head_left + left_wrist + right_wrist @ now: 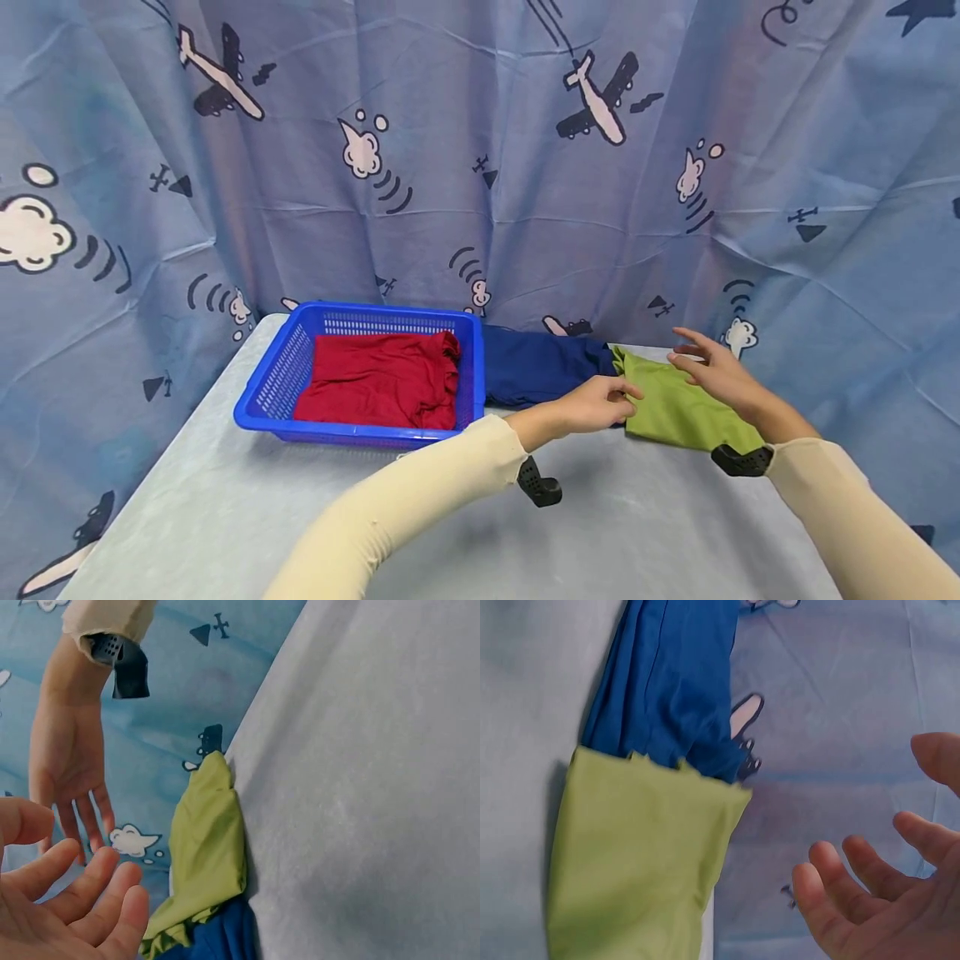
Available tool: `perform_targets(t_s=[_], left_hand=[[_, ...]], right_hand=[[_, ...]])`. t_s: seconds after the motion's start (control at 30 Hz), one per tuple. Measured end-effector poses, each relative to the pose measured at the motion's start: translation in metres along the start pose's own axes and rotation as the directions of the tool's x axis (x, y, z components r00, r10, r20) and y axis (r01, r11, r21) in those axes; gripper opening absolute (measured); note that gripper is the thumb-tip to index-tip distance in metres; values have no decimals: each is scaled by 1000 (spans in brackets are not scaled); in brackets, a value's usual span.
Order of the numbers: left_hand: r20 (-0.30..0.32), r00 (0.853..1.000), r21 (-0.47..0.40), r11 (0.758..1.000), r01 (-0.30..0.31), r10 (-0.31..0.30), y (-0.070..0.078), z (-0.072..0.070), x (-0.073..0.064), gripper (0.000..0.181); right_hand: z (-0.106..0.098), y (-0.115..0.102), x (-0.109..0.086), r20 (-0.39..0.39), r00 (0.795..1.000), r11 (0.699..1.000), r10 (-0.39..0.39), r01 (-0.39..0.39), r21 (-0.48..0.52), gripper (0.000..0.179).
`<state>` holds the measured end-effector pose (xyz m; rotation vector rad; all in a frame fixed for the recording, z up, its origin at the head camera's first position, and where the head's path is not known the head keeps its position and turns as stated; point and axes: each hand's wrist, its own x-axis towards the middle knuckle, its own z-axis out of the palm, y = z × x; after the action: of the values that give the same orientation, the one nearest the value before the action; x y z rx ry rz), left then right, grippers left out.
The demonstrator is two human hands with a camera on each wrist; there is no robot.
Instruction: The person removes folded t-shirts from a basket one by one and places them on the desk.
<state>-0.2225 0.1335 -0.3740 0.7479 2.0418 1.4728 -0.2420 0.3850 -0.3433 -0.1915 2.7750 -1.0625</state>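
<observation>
A folded green cloth [675,408] lies at the table's right, its left edge meeting a folded dark blue cloth [540,364]. My left hand [592,404] hovers near where the two cloths meet, fingers loosely bent and holding nothing. Above the green cloth's right part is my right hand [716,371], its fingers spread and loosely bent, with nothing in them. In the right wrist view the green cloth [637,862] overlaps the end of the blue one [675,682]. Both palms show bare in the left wrist view, the left hand [75,900] in front.
A blue plastic basket [247,408] stands on the left part of the table, with a folded red cloth [375,379] inside. The pale table [600,525] ends at a blue curtain [450,167] printed with planes and clouds. Each wrist wears a black camera mount [538,483].
</observation>
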Motion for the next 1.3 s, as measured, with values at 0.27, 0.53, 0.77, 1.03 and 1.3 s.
perform_targets(t_s=[0.27, 0.53, 0.77, 1.03, 1.3], left_hand=[[58, 998, 87, 996, -33, 28, -7, -12, -23, 36], [50, 998, 111, 992, -55, 49, -11, -33, -49, 33], [57, 991, 127, 984, -126, 119, -10, -55, -72, 34], [32, 993, 133, 984, -116, 113, -14, -81, -103, 34], [-27, 996, 123, 989, -79, 83, -30, -102, -127, 35]], right_hand=[[19, -23, -6, -5, 994, 994, -113, 113, -10, 59], [34, -45, -11, 24, 985, 985, -170, 170, 22, 56], [42, -62, -11, 48, 977, 977, -209, 208, 37, 53], [58, -81, -7, 98, 971, 974, -218, 210, 80, 55], [80, -92, -2, 129, 954, 958, -271, 254, 136, 55]])
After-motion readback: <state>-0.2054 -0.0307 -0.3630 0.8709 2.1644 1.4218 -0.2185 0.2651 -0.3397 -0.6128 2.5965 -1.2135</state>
